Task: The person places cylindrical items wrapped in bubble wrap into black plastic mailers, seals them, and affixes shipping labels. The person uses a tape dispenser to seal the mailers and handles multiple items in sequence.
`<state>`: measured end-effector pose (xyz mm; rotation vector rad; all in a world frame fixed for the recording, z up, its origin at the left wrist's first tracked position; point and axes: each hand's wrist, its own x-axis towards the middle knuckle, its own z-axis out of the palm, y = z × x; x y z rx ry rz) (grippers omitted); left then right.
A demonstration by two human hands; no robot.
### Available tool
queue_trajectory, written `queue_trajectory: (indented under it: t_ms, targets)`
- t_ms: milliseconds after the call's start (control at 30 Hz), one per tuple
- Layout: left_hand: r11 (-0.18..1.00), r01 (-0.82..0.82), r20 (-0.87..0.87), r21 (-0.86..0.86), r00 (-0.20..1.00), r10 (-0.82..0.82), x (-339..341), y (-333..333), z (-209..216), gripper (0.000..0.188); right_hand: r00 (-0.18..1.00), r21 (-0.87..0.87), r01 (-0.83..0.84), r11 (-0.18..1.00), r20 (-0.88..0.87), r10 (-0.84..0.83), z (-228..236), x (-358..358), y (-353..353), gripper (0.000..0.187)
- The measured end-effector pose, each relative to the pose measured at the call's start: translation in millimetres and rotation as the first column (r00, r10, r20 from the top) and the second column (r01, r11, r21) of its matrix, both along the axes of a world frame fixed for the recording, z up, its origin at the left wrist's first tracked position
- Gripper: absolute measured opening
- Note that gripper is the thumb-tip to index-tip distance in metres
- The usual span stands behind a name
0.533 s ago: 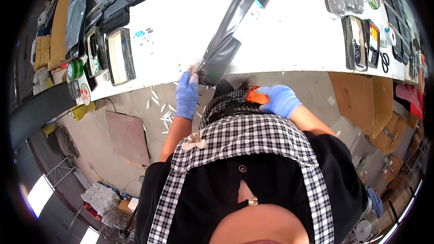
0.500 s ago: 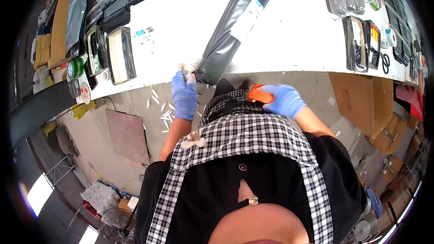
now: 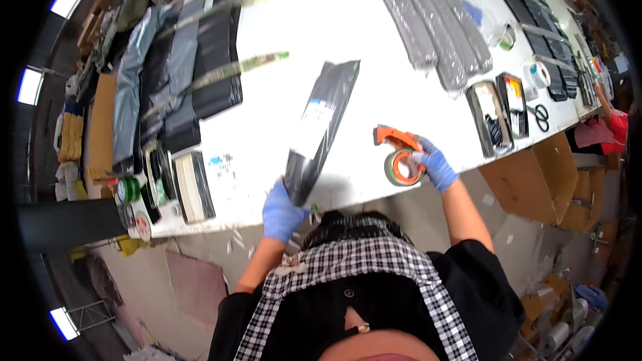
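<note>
Nearest the checked apron (image 3: 361, 247), the gloved left hand (image 3: 283, 212) has its fingers wrapped around the near end of a dark plastic package (image 3: 325, 131), though some of them are hidden. To its right, the gloved right hand (image 3: 436, 166) grips an orange tape dispenser (image 3: 401, 138) over the edge of the table (image 3: 361, 177), its fingers closed on the side by the tape roll. Held by one end only, the package could swing or slip over that edge if the left fingers slackened; the dispenser's head, brought in at a poor angle, might snag or nick the thin film. The package itself is long, narrow and glossy, slanting away from the left hand over the table, with a white label, partly blue, on its upper face and soft creases along its sides; motion blurs it slightly. Beyond the dispenser, off to the right, are an open box (image 3: 478, 117) and black scissors (image 3: 542, 117). Farther back lie grey wrapped rolls (image 3: 438, 33), with taped black packages (image 3: 217, 90) opposite them on the left.
</note>
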<state>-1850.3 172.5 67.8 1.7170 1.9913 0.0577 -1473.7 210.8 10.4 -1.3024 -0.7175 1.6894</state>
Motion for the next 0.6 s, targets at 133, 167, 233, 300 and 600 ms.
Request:
queue_trajectory:
  t_ms: [133,167,233,300,600]
  targets:
    - [0.965,0.011,0.827,-0.26,0.519,0.217,-24.6,-6.1,-20.8,0.071,0.875,0.19,0.059,0.98,0.462,-0.143,-18.1,-1.7,-9.2,0.073]
    - [0.989,-0.008,0.852,-0.148,0.506,0.131,-19.5,0.2,-18.0,0.07,0.853,0.205,0.08,0.976,0.492,-0.173,-42.1,2.6,-16.4,0.071]
    - [0.989,-0.115,0.878,-0.089,0.459,0.132,-11.3,26.3,15.1,0.067,0.725,0.233,0.036,0.972,0.664,-0.186,-54.4,1.8,-13.4,0.069]
    - [0.988,-0.153,0.863,-0.015,0.497,0.09,2.4,111.9,54.6,0.058,0.426,0.197,-0.074,0.978,0.892,-0.148,-37.9,-2.5,-19.4,0.067]
    - [0.68,-0.032,0.677,0.732,-0.076,-0.732,70.1,553.3,219.9,0.032,0.19,0.487,-0.244,0.839,0.872,-0.451,30.8,-13.0,36.1,0.07]
